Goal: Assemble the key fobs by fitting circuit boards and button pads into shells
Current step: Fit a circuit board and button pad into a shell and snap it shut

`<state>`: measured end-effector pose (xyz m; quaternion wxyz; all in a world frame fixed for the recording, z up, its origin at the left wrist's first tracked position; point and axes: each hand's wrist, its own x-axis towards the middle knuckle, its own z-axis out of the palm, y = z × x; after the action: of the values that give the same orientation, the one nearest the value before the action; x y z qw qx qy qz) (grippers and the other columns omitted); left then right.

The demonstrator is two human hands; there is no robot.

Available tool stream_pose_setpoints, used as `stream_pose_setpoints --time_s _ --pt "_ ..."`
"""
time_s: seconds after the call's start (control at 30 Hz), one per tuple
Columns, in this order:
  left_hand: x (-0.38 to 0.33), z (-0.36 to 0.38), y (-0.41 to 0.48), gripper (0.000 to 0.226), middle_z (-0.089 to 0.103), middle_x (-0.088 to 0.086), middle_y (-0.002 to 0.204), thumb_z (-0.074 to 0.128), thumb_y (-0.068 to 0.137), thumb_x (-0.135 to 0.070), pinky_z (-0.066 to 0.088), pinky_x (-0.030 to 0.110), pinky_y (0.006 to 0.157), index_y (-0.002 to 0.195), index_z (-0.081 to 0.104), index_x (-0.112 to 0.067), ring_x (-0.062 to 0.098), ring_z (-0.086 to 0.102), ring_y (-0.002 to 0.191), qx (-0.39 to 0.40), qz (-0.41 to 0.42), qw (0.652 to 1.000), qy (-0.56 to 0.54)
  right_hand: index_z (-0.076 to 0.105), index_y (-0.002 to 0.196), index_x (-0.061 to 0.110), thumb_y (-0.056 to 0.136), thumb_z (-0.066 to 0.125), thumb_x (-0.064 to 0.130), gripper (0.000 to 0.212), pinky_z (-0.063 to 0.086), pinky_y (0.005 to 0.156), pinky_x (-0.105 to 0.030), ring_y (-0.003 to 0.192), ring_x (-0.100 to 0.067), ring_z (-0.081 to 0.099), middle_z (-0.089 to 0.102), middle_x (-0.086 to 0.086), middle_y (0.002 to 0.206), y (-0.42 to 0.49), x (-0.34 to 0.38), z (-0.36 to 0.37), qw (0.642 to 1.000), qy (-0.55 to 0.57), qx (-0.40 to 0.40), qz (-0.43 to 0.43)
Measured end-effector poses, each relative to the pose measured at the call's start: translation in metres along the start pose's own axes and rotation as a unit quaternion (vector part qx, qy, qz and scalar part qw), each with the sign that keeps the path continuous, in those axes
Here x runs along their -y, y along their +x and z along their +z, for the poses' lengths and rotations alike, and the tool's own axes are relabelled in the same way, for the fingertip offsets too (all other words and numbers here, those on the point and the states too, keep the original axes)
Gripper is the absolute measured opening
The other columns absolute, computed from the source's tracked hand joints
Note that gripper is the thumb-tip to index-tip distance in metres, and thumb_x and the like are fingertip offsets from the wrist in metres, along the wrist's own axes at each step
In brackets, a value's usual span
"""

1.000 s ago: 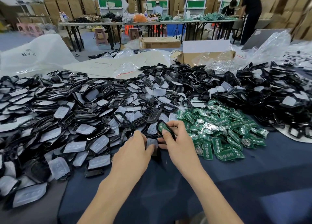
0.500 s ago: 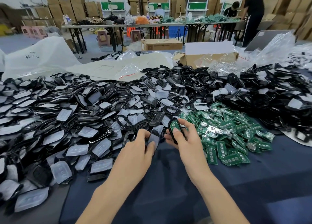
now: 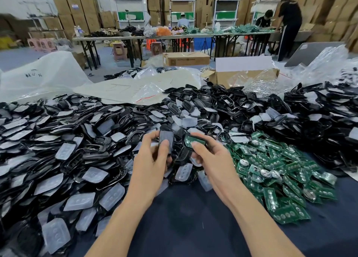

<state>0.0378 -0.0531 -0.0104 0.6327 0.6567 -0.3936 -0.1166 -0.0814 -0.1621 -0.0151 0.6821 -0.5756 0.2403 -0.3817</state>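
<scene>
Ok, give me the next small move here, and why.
Probably lay the pad onto the board: the left hand pinches it beside the shell the right hand grips, board already inside.

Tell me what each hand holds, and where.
Left hand pinches a dark part, thumb on its face; right hand grips a shell holding a green board by its edges.
</scene>
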Motion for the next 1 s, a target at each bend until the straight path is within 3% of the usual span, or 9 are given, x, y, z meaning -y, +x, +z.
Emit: stream_pose_setpoints --time_s 0.1,0.23,0.37,0.5,0.67,0.87,1.0 --pt "0.006 0.000 0.000 0.020 0.070 -0.012 0.077 0.052 0.102 -0.039 0.052 0.022 0.057 0.105 0.048 -0.057 0.003 0.066 0.068 0.011 0.007 1.000 0.010 0.077 0.110 0.032 0.087 0.070 0.027 0.024 0.044 0.057 -0.013 0.060 -0.001 0.051 0.063 0.014 0.071 0.001 -0.004 -0.006 1.000 -0.008 0.021 0.008" --pt "0.012 0.006 -0.003 0.014 0.071 -0.016 0.080 0.051 0.101 -0.044 0.049 0.018 0.059 0.110 0.048 -0.054 0.003 0.068 0.069 0.037 0.016 0.999 0.032 0.080 0.106 0.033 0.075 0.071 0.049 0.036 0.043 0.062 -0.020 0.063 -0.006 0.048 0.064 0.007 0.078 0.000 -0.005 0.003 0.999 -0.015 0.031 0.032" --pt "0.013 0.010 -0.006 0.015 0.074 -0.019 0.091 0.049 0.100 -0.049 0.053 0.020 0.063 0.114 0.047 -0.054 0.004 0.071 0.073 0.068 0.023 0.997 0.041 0.079 0.107 0.029 0.092 0.062 0.045 0.028 0.056 0.067 -0.029 0.083 -0.019 0.073 0.079 -0.003 0.102 -0.004 -0.003 0.002 0.998 0.009 0.050 0.038" --pt "0.010 0.009 -0.007 0.016 0.072 -0.021 0.085 0.047 0.096 -0.053 0.046 0.012 0.055 0.112 0.046 -0.054 0.001 0.068 0.067 0.057 0.035 0.996 0.057 0.077 0.106 0.028 0.098 0.059 0.046 0.027 0.049 0.051 -0.023 0.064 -0.012 0.063 0.077 -0.002 0.090 -0.012 0.002 0.004 0.997 -0.004 0.075 0.030" --pt "0.016 0.006 -0.008 0.019 0.073 -0.011 0.087 0.053 0.101 -0.047 0.057 0.045 0.070 0.116 0.044 -0.053 0.015 0.070 0.071 0.056 0.041 0.991 0.112 0.077 0.102 0.026 0.101 0.059 0.036 0.020 0.048 0.050 -0.022 0.066 -0.014 0.062 0.075 0.000 0.091 -0.014 0.003 0.005 0.996 -0.001 0.088 0.031" --pt "0.016 0.004 -0.008 0.023 0.073 -0.005 0.085 0.046 0.089 -0.067 0.057 0.053 0.072 0.111 0.043 -0.065 0.019 0.070 0.070 0.042 0.044 0.990 0.125 0.077 0.095 0.034 0.094 0.055 0.028 0.023 0.047 0.052 -0.024 0.068 -0.013 0.065 0.075 -0.001 0.086 -0.011 0.000 0.004 0.994 -0.026 0.093 0.054" --pt "0.016 0.005 -0.007 0.026 0.073 -0.012 0.084 0.049 0.094 -0.061 0.057 0.050 0.071 0.118 0.045 -0.054 0.013 0.071 0.072 0.041 0.041 0.989 0.138 0.076 0.093 0.032 0.091 0.058 0.031 0.018 0.049 0.054 -0.023 0.069 -0.014 0.068 0.074 0.001 0.085 -0.010 -0.003 0.003 0.994 -0.036 0.092 0.054"
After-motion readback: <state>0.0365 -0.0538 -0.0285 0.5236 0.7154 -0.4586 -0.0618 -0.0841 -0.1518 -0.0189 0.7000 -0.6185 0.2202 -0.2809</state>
